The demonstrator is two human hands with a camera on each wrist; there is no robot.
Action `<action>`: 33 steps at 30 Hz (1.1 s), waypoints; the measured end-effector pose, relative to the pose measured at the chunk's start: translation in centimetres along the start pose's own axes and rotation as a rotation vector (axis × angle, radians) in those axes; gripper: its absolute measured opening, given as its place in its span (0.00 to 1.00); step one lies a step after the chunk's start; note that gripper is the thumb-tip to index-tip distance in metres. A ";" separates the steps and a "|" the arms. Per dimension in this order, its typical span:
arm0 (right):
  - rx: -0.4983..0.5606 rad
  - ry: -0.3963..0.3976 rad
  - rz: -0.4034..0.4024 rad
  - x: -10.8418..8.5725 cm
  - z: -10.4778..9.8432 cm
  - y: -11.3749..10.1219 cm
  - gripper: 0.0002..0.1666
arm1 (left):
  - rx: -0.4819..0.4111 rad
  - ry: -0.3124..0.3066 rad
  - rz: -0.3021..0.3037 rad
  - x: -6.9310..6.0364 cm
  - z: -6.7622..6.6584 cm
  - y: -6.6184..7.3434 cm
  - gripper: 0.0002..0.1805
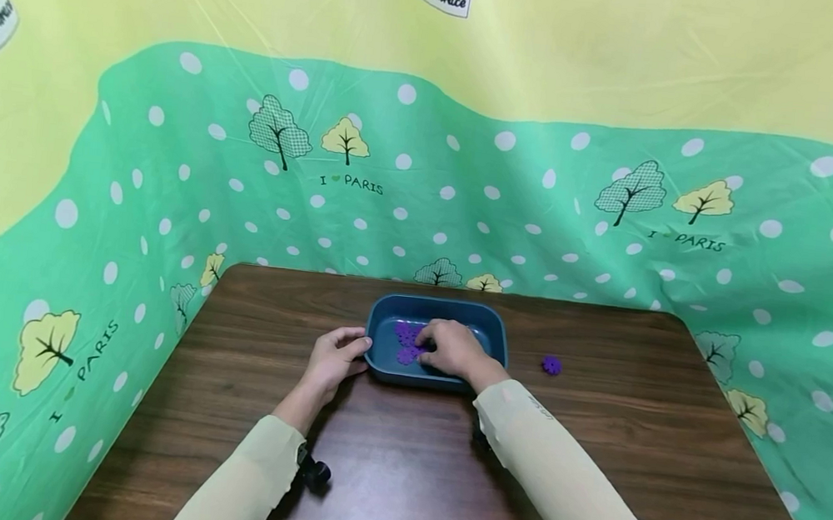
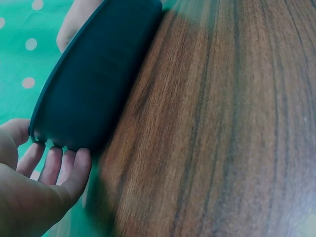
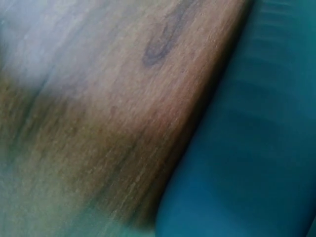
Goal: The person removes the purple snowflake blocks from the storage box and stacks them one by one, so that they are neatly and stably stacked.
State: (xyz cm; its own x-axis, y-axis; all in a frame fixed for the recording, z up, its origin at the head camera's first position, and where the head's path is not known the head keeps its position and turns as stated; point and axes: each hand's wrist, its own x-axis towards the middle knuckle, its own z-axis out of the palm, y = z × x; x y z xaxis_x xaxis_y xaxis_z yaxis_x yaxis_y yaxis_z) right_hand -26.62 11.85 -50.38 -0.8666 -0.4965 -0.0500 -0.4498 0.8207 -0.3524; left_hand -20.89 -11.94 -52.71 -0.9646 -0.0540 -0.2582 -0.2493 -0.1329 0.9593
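A dark blue rectangular tub (image 1: pixel 430 384) stands on the wooden table, with several small purple flower-shaped pieces (image 1: pixel 406 355) in its left half. My left hand (image 1: pixel 331 362) holds the tub's left end, thumb at the rim. In the left wrist view its fingertips (image 2: pixel 81 155) rest against the outer wall. My right hand (image 1: pixel 456 352) reaches inside over the near rim, thumb and index finger down at the purple pieces. Whether it pinches one is hidden. The right wrist view shows only the tub's outer wall (image 3: pixel 237 148), blurred. One dark purple piece (image 1: pixel 551 365) lies outside, right of the tub.
The brown wooden table (image 1: pixel 411 477) ends just behind the tub. Behind it and along both sides hangs a green and yellow cloth (image 1: pixel 492 175) with dots and trees. A small black device (image 1: pixel 316 474) is at the left wrist.
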 end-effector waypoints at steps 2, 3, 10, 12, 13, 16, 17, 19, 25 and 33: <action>0.009 0.003 -0.004 -0.1 -0.1 0.1 0.16 | 0.001 -0.002 0.001 0.0 0.0 0.0 0.21; 0.014 0.004 -0.005 -0.1 -0.2 0.1 0.16 | 0.001 -0.004 0.000 0.0 0.0 0.0 0.21; 0.086 0.019 -0.027 -0.4 -0.3 0.7 0.16 | 0.004 -0.007 0.003 -0.3 0.2 0.2 0.23; 0.107 0.024 -0.037 -0.5 -0.3 0.9 0.15 | 0.006 -0.008 0.005 -0.3 0.2 0.1 0.24; 0.117 0.026 -0.043 -0.5 -0.4 1.0 0.15 | 0.005 -0.007 0.005 -0.3 0.2 0.1 0.24; 0.131 0.029 -0.054 -0.8 -0.6 1.2 0.15 | 0.006 -0.003 0.005 -0.3 0.2 0.1 0.23; 0.134 0.030 -0.054 -0.9 -0.7 1.2 0.15 | 0.006 0.000 0.003 -0.3 0.2 0.1 0.23; 0.138 0.036 -0.054 -1.0 -0.9 1.3 0.14 | 0.008 0.006 0.002 -0.4 0.3 0.1 0.22; 0.140 0.073 -0.061 -1.4 -1.7 1.6 0.15 | 0.012 0.011 0.000 -0.3 0.2 0.1 0.20; 0.157 0.112 -0.075 -2.2 -3.3 2.3 0.15 | 0.005 0.013 0.002 -0.3 0.2 0.1 0.19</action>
State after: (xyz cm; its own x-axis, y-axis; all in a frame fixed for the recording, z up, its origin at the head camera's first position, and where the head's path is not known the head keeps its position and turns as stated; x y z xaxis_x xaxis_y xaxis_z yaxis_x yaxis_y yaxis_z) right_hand -26.43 15.75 -48.00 -0.8543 -0.5131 0.0832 -0.4826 0.7236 -0.4935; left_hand -20.67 -11.72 -52.56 -0.9638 -0.0668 -0.2580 -0.2481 -0.1282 0.9602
